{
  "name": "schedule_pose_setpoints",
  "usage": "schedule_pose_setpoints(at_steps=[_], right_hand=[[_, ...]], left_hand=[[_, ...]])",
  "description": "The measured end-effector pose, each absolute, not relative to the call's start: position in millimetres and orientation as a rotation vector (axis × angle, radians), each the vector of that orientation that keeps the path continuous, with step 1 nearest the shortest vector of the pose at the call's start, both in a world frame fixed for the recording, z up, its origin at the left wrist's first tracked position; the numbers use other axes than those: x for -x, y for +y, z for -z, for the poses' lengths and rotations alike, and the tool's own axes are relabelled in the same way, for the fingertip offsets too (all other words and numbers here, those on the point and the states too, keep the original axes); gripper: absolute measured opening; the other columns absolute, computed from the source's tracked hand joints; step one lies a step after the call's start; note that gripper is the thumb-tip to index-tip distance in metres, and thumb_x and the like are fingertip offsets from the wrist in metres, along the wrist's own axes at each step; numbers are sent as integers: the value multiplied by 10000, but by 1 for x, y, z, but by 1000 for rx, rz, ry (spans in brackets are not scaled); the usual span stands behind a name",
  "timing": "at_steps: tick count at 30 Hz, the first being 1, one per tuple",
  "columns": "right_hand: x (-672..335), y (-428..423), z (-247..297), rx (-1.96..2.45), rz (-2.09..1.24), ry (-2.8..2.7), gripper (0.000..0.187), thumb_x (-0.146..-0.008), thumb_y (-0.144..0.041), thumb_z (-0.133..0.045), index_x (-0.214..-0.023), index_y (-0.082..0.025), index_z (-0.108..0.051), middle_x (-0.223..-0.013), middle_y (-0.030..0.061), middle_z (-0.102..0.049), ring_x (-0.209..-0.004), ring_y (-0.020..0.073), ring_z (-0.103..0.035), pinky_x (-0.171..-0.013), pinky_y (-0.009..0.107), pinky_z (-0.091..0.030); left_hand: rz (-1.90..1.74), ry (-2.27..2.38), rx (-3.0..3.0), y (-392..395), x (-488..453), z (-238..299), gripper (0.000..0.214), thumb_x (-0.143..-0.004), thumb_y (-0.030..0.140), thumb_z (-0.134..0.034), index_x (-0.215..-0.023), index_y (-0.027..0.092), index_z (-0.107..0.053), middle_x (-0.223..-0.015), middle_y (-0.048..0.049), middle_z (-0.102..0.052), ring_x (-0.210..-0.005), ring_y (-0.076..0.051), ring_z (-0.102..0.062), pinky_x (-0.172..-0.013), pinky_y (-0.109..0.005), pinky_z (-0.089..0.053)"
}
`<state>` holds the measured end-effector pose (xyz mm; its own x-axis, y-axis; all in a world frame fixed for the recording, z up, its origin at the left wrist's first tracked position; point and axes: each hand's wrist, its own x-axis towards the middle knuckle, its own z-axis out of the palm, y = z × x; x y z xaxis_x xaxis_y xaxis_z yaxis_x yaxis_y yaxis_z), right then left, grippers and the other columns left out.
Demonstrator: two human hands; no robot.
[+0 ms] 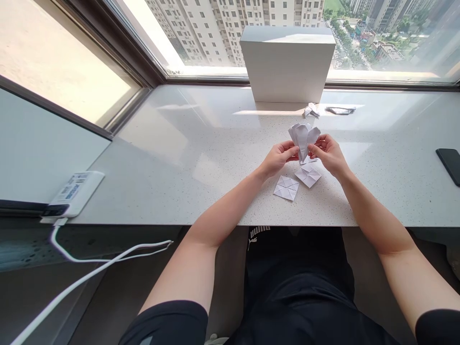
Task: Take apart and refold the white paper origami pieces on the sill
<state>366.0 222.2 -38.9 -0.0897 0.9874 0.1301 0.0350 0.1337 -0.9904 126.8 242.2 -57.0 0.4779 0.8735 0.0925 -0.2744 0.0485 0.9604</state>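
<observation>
Your left hand [277,159] and right hand [328,154] hide the lower middle of the folded paper [302,139]. The black phone [450,165] is cut off by the right edge. The print on the white power pack [74,194] is too small to read, and the exact folds of the far paper scraps [312,110] are too small to make out.
</observation>
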Motion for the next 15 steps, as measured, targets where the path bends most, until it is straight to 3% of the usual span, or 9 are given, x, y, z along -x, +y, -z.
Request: schedule_pose_setpoints(at_steps=[10, 15], right_hand=[[-366, 221, 42, 1176, -1185, -1319, 842, -714, -905, -1080, -1148, -307, -677, -1129, 34, -802, -880, 223, -822, -812, 427, -763], [-367, 224, 46, 1145, -1189, -1307, 895, -675, -908, -1093, -1195, -310, -677, -1071, 22, -785, -924, 248, -823, -830, 435, -748]], left_hand=[[-903, 576, -1281, 236, -126, 45, 649, -897, 765, -1046, -1262, 236, -953, -1247, -141, -935, -1219, -332, -889, -1196, -550, -649], [-881, 587, -1337, 235, -125, 43, 666, -929, 793, -1006, -1282, 230, -956, -1253, -150, -930, -1206, -318, -878, -1180, -533, -649]])
